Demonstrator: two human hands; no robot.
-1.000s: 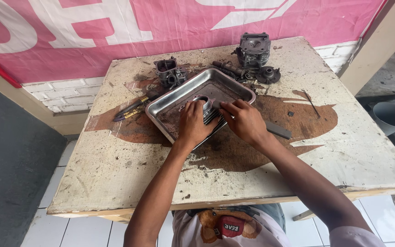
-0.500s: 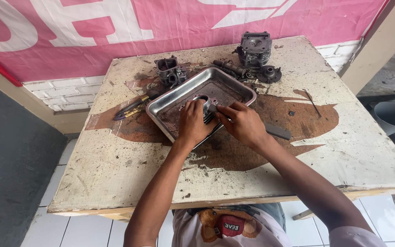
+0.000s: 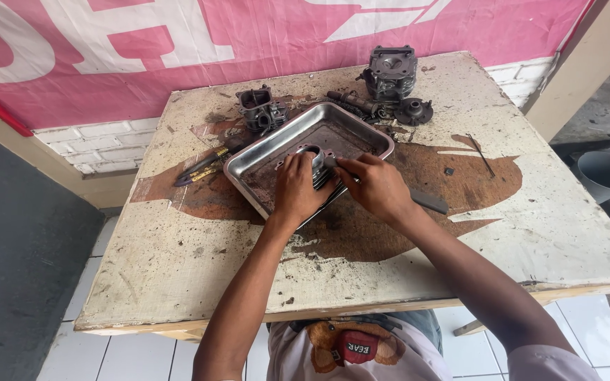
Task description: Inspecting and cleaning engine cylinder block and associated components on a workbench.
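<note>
Left hand and right hand are resting over the near edge of a metal tray on a worn tabletop, fingers clamped together on a finned metal part sitting inside the tray. A dark handle is lying just beside the right hand. Pliers are lying left of the tray. Beyond it, engine parts are standing near the tabletop's far edge.

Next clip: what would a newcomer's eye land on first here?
Both hands, left hand and right hand, meet over a finned metal engine part in a steel tray at the middle of a worn, stained table. Behind hangs a bright pink banner, with more dark engine parts along the table's far edge.
</note>
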